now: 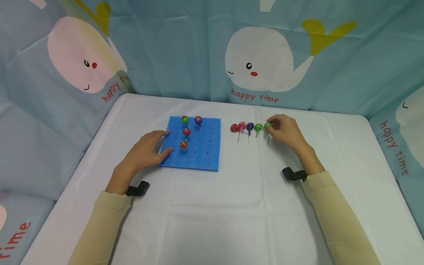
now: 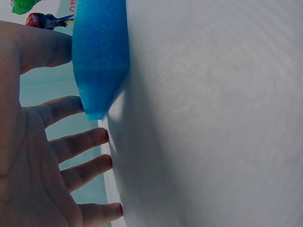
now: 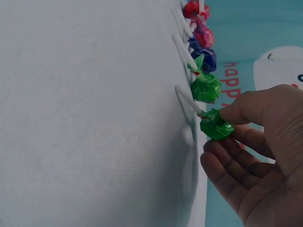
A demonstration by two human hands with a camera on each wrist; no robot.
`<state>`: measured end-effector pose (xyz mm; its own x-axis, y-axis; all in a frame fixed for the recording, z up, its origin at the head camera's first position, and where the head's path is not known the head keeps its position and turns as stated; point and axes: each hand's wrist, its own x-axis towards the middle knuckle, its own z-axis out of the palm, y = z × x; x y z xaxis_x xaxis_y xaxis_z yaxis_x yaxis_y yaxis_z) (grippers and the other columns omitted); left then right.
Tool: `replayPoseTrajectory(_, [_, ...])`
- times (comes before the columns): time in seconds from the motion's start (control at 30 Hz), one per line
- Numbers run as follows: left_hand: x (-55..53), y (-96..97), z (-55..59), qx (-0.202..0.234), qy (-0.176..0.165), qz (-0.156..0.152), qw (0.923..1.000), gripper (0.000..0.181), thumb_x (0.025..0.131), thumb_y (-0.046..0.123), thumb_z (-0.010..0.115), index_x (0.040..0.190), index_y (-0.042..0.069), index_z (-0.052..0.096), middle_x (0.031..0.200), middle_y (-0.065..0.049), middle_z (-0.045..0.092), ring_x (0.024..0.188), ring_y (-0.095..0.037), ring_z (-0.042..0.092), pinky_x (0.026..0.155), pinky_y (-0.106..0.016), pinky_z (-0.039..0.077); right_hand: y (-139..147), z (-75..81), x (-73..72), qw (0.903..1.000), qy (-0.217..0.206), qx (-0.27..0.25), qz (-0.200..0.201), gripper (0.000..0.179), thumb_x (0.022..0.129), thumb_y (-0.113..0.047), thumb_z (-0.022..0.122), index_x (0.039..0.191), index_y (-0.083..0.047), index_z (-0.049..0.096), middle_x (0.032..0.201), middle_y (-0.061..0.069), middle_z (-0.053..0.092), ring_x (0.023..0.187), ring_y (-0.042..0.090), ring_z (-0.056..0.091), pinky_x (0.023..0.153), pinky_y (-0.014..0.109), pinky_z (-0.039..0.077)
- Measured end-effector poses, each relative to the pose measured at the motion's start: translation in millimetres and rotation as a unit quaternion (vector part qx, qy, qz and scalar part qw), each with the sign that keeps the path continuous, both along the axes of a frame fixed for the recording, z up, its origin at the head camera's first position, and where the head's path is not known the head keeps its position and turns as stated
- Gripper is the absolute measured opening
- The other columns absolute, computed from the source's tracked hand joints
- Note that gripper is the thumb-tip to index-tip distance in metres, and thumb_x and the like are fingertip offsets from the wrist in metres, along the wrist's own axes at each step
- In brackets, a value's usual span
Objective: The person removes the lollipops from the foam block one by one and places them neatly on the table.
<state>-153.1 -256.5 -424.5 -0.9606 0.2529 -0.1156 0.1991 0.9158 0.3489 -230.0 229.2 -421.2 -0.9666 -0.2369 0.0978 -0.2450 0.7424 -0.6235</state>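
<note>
On the white table lies a blue foam board (image 1: 207,147) with small holes. Several wrapped lollipops stand in it, among them a green-and-red one (image 1: 184,119) and a dark blue one (image 1: 198,120). My left hand (image 1: 145,151) rests at the board's left edge, thumb and fingers spread and touching it. To the right, my right hand (image 1: 287,130) pinches the wrapped head of a green lollipop (image 3: 216,126) between thumb and fingers. This lollipop is the rightmost of a row, its white stick pointing toward me.
Left of it in the row lie another green lollipop (image 1: 258,127), a purple one (image 1: 250,126), a pink one (image 1: 242,126) and a red one (image 1: 234,127). A blue curtain (image 1: 185,55) with whale prints hangs behind the table (image 1: 212,213). Each wrist wears a black camera.
</note>
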Motion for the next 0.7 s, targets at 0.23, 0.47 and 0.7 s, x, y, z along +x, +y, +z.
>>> replayPoseTrajectory(0.23, [0.3, -0.4, -0.5, 0.002, 0.001, 0.001, 1.0, 0.072, 0.103, 0.043, 0.061, 0.162, 0.008, 0.041, 0.165, -0.023, 0.044, 0.156, -0.047, 0.036, 0.127, -0.069, 0.031, -0.6, -1.0, -1.9, 0.9999, -0.007, 0.013, 0.006, 0.03, 0.101, -0.011, 0.066, 0.124, 0.007, 0.07, 0.12, 0.029, 0.069, 0.106, 0.044, 0.072, 0.095, 0.058, 0.059])
replayPoseTrajectory(0.47, [0.1, -0.1, 0.2, 0.002, 0.003, 0.001, 1.0, 0.072, 0.102, 0.043, 0.062, 0.162, 0.008, 0.041, 0.165, -0.023, 0.044, 0.156, -0.047, 0.037, 0.127, -0.069, 0.031, 0.2, -2.2, -1.1, 0.9998, -0.005, 0.012, 0.014, 0.033, 0.1, -0.012, 0.068, 0.128, 0.006, 0.067, 0.123, 0.027, 0.069, 0.108, 0.044, 0.072, 0.097, 0.058, 0.059])
replayPoseTrajectory(0.7, [-0.1, -0.5, -1.5, 0.001, 0.002, 0.003, 1.0, 0.072, 0.102, 0.044, 0.062, 0.162, 0.008, 0.041, 0.165, -0.023, 0.044, 0.156, -0.047, 0.036, 0.127, -0.069, 0.03, 2.0, -0.8, 0.2, 0.9997, -0.013, 0.019, 0.01, 0.037, 0.102, -0.017, 0.067, 0.133, 0.005, 0.065, 0.128, 0.028, 0.067, 0.116, 0.045, 0.069, 0.101, 0.059, 0.057])
